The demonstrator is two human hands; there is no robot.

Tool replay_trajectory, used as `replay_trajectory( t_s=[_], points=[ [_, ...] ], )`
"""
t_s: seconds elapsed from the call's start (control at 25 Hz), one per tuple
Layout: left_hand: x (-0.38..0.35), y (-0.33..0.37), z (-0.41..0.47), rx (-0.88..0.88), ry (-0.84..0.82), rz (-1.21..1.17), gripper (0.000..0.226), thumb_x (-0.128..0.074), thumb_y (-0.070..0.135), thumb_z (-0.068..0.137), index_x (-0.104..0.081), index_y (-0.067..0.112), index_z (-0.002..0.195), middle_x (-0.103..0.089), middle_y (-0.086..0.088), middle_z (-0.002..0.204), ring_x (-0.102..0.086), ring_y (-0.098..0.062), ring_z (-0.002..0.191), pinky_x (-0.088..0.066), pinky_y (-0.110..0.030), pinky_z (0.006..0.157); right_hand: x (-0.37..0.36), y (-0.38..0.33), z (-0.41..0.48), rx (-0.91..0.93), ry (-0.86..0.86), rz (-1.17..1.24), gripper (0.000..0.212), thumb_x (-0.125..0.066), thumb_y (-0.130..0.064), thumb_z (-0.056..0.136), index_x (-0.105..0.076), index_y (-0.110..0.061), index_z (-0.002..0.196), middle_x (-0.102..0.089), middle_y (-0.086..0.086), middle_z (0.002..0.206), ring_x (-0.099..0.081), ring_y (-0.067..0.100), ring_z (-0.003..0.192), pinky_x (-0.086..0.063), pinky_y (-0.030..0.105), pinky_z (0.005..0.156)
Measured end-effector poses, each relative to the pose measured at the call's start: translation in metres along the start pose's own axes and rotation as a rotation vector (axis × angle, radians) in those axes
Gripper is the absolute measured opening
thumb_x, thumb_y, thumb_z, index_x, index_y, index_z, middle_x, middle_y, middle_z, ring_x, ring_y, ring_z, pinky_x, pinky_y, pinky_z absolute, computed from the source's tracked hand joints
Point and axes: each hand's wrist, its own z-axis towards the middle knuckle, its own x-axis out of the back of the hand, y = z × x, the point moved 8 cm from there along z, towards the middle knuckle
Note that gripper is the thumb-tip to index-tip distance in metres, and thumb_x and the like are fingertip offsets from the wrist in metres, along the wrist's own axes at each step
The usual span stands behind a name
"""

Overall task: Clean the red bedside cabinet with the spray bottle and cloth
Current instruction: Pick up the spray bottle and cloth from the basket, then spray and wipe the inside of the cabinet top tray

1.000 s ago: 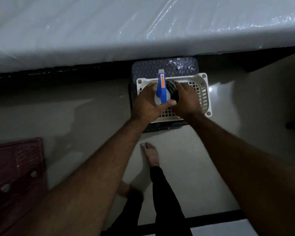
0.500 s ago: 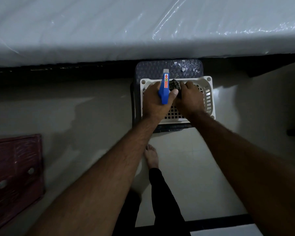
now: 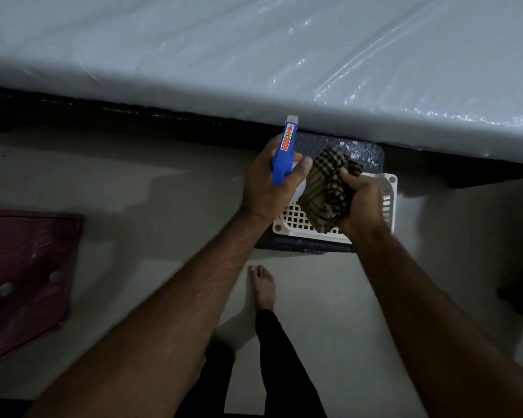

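My left hand grips a spray bottle with a blue trigger head and a white nozzle, held above the floor to the left of the basket. My right hand holds a bunched brown-and-black checked cloth over the white plastic basket. The red bedside cabinet, with two round knobs, stands at the left edge, well away from both hands.
The basket sits on a dark woven stool against the bed. A mattress wrapped in clear plastic fills the top of the view. My bare foot stands on the pale tiled floor.
Both hands have lifted out of the basket, the left with the spray bottle, the right with the cloth. The view has shifted, so the cabinet shows more at the left.
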Motion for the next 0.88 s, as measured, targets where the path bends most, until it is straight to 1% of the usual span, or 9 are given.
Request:
replay_trajectory(
  t_s=[0.08,0.2,0.28,0.36,0.44,0.52,0.6,0.68,0.88],
  points=[
    [0.028,0.003,-0.001,-0.017,0.057,-0.002,0.032,-0.072,0.028,0.09,-0.064,0.009,0.113,-0.073,-0.002,0.094,-0.068,-0.009,0.089,-0.053,-0.021,0.085,-0.022,0.008,-0.003,-0.056,-0.03,0.058,0.037,-0.049,-0.026,0.105,-0.065,-0.005,0.131,-0.073,0.017,0.127,-0.071,0.036,0.116,-0.058,0.05,0.095],
    [0.072,-0.003,-0.004,-0.014,0.162,-0.021,0.029,-0.072,0.03,0.087,-0.066,0.004,0.099,-0.072,-0.006,0.093,-0.068,-0.013,0.087,-0.055,-0.028,0.084,-0.058,0.018,0.0,-0.079,-0.106,0.102,0.047,-0.045,-0.032,0.106,-0.062,-0.004,0.139,-0.067,0.02,0.137,-0.065,0.038,0.127,-0.051,0.054,0.107],
    [0.1,-0.011,-0.01,-0.009,0.207,0.0,0.031,-0.071,0.034,0.087,-0.066,0.005,0.097,-0.07,-0.008,0.085,-0.068,-0.019,0.087,-0.055,-0.035,0.085,-0.086,0.028,-0.001,-0.093,-0.182,0.075,0.049,-0.043,-0.038,0.107,-0.063,-0.006,0.138,-0.065,0.02,0.14,-0.062,0.039,0.13,-0.047,0.056,0.111],
    [0.129,-0.019,-0.019,0.003,0.257,0.012,0.033,-0.071,0.034,0.088,-0.065,0.005,0.103,-0.067,-0.001,0.078,-0.067,-0.016,0.08,-0.056,-0.037,0.08,-0.121,0.041,-0.007,-0.097,-0.3,-0.011,0.056,-0.05,-0.045,0.105,-0.059,-0.005,0.143,-0.06,0.022,0.145,-0.058,0.041,0.134,-0.048,0.056,0.11],
    [0.162,-0.03,-0.031,0.01,0.335,0.009,0.039,-0.072,0.033,0.089,-0.064,0.0,0.109,-0.065,0.008,0.075,-0.065,-0.012,0.075,-0.057,-0.039,0.076,-0.153,0.062,-0.011,-0.1,-0.388,-0.127,0.063,-0.066,-0.039,0.098,-0.051,-0.004,0.149,-0.057,0.024,0.147,-0.057,0.042,0.135,-0.052,0.055,0.105],
    [0.19,-0.04,-0.042,0.015,0.393,0.019,0.048,-0.072,0.036,0.089,-0.061,-0.005,0.113,-0.061,0.014,0.072,-0.062,-0.009,0.072,-0.056,-0.039,0.073,-0.178,0.08,-0.013,-0.086,-0.389,-0.249,0.06,-0.076,-0.023,0.09,-0.056,-0.006,0.143,-0.065,0.022,0.138,-0.063,0.041,0.127,-0.057,0.053,0.097],
    [0.217,-0.05,-0.055,0.034,0.446,0.026,0.054,-0.071,0.04,0.088,-0.059,-0.004,0.115,-0.058,0.014,0.071,-0.059,-0.009,0.069,-0.056,-0.038,0.071,-0.201,0.098,-0.02,-0.088,-0.356,-0.352,0.044,-0.072,-0.008,0.09,-0.062,-0.007,0.133,-0.074,0.018,0.121,-0.07,0.039,0.115,-0.061,0.05,0.086],
    [0.245,-0.054,-0.07,0.035,0.5,0.029,0.056,-0.071,0.044,0.088,-0.06,0.001,0.122,-0.056,0.011,0.071,-0.058,-0.014,0.068,-0.056,-0.04,0.07,-0.223,0.119,-0.03,-0.133,-0.319,-0.392,0.029,-0.058,-0.006,0.093,-0.067,-0.007,0.121,-0.078,0.014,0.105,-0.073,0.034,0.1,-0.061,0.046,0.078],
    [0.32,-0.062,-0.114,0.05,0.658,0.047,0.048,-0.068,0.045,0.089,-0.062,0.011,0.122,-0.058,0.004,0.07,-0.058,-0.018,0.066,-0.056,-0.045,0.07,-0.28,0.169,-0.057,-0.212,-0.451,-0.282,0.041,-0.046,-0.013,0.092,-0.068,-0.002,0.125,-0.072,0.019,0.118,-0.07,0.034,0.103,-0.055,0.046,0.093]
  ],
)
